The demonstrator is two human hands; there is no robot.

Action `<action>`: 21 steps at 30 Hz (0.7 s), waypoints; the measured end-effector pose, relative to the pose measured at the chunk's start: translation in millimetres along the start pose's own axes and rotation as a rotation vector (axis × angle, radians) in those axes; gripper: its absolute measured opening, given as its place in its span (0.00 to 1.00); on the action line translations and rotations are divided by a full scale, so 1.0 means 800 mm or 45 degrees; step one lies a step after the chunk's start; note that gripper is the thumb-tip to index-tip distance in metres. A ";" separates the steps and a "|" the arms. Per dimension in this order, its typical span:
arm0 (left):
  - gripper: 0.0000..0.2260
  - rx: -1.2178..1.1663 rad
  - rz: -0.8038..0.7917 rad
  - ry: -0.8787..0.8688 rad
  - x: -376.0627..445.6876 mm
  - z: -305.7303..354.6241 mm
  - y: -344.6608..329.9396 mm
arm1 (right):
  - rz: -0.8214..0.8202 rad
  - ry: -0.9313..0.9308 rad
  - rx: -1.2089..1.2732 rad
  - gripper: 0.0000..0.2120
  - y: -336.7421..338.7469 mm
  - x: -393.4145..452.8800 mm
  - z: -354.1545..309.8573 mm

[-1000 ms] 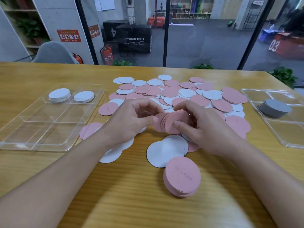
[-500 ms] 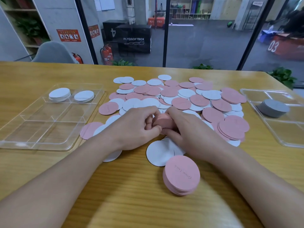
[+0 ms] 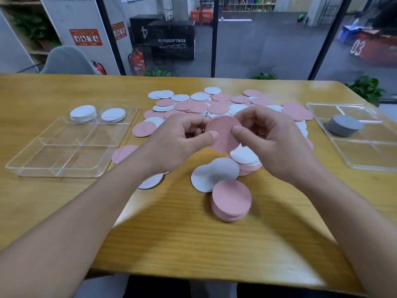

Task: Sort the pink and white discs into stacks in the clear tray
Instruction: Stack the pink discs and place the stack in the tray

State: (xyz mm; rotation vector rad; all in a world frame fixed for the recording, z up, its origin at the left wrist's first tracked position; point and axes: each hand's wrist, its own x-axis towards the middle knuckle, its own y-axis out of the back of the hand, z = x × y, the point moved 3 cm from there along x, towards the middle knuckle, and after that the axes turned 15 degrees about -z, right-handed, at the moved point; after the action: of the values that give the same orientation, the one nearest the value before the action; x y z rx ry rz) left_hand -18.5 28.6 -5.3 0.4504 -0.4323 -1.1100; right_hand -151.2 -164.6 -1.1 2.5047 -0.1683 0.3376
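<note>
Both hands [image 3: 223, 136] hold pink discs [image 3: 223, 134] above table [image 3: 193, 233].

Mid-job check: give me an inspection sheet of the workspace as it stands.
Surface: wooden table, near part bare.
Job's things: left clear tray holds two white stacks in its far compartments; loose pink and white discs mid-table; pink stack on the table nearer the person.
Clutter: right clear tray holds a grey stack.
Grippers: left hand and right hand both hold the pink discs above the pile.
Cables: nothing seen.
Surroundings: glass wall, grey chair, fire extinguishers.
</note>
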 end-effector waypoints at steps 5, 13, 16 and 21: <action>0.11 -0.099 0.000 0.036 -0.051 0.024 -0.040 | -0.083 -0.250 0.351 0.03 -0.003 -0.056 -0.007; 0.14 0.037 0.080 0.257 -0.097 0.025 -0.097 | -0.114 -0.502 0.547 0.03 -0.033 -0.107 -0.007; 0.09 -0.030 0.152 0.302 -0.100 0.025 -0.106 | -0.072 -0.520 0.492 0.02 -0.040 -0.112 -0.008; 0.10 -0.066 0.200 0.333 -0.101 0.027 -0.110 | -0.029 -0.512 0.406 0.02 -0.046 -0.111 -0.009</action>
State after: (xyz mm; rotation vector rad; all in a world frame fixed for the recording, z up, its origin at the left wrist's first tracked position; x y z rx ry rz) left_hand -127.2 67.0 -44.2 0.4997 -0.2047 -0.8937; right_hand -231.0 -126.6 -40.4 2.8644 -0.2627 -0.1689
